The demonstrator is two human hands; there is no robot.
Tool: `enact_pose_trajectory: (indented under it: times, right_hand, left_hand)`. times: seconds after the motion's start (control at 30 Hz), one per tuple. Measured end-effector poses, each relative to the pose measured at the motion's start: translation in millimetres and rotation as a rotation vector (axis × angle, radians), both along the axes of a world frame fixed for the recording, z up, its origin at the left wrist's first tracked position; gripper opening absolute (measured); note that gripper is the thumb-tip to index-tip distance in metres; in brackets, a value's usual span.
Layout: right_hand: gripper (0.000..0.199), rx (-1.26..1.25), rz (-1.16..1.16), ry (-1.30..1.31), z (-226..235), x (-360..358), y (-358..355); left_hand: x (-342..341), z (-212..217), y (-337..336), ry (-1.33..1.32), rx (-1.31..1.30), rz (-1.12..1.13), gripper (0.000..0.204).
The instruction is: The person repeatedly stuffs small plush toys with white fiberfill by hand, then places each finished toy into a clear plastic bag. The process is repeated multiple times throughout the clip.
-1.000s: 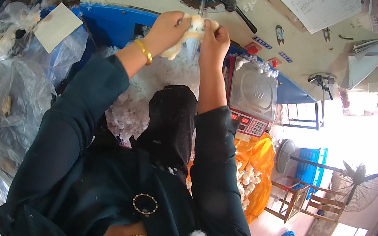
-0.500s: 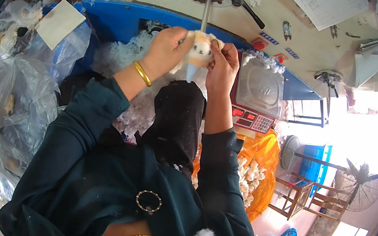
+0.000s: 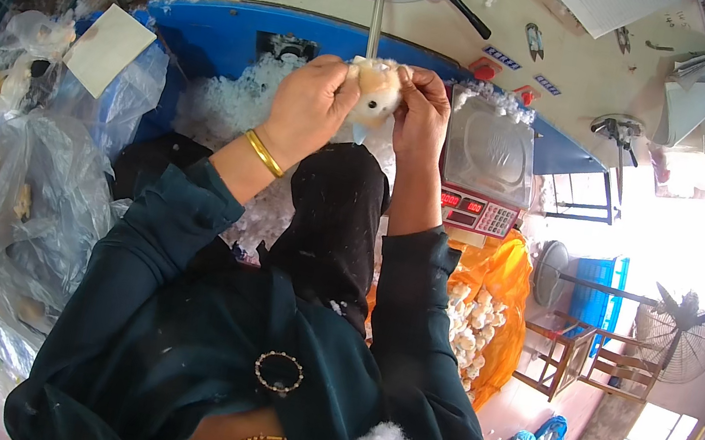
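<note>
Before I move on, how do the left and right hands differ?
The left hand has a gold bangle at its wrist; the right hand has none. The left hand holds the plush toy from the left, the right hand from the right. Both grip that toy and extend from dark sleeves.

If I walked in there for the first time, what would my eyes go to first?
Probably the small furry plush toy with a dark eye, held between the left hand and right hand, where a metal tube comes down. Next, the white fluff heaped beside and below the left hand. Then the bright orange bag of pale pieces at the right.
</note>
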State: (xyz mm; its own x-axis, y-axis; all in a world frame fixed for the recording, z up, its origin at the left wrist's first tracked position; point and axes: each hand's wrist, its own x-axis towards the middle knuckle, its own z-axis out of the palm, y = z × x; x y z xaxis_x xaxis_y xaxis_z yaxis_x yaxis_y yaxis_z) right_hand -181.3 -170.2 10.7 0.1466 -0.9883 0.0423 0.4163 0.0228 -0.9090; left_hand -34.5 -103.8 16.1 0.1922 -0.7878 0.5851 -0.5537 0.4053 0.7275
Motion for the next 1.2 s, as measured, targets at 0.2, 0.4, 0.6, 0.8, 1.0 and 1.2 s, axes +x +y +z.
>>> enact_pose_trajectory:
  times: [0.2, 0.4, 0.6, 0.8, 1.0, 1.2]
  right_hand:
    - [0.016, -0.157, -0.077, 0.043, 14.0, 21.1, 40.4]
    - [0.013, -0.090, -0.116, -0.045, -15.2, 6.0, 11.0]
    - [0.012, -0.161, -0.083, 0.035, 0.8, -1.8, 26.8]
    - [0.011, -0.364, 0.108, 0.572, 16.0, -85.2, 56.9]
    - [0.026, -0.027, 0.377, 1.861, 42.6, -178.6, 98.7]
    - [0.058, -0.723, 0.131, 1.068, 32.7, -31.9, 117.4]
  left_hand:
    - [33.5, -10.6, -20.3, -0.099, 0.002, -0.015, 0.020]
    - [15.0, 0.5, 2.7, -0.136, 0.008, -0.009, 0.022]
    - [10.7, 3.7, 12.7, -0.079, 0.025, -0.054, 0.021]
    - [25.0, 7.7, 24.4, 0.827, 0.489, -0.413, 0.023]
    - [34.9, 0.7, 24.3, 1.363, 0.592, -0.714, 0.034]
    - [5.6, 3.5, 25.9, 1.448, 0.521, -0.688, 0.031]
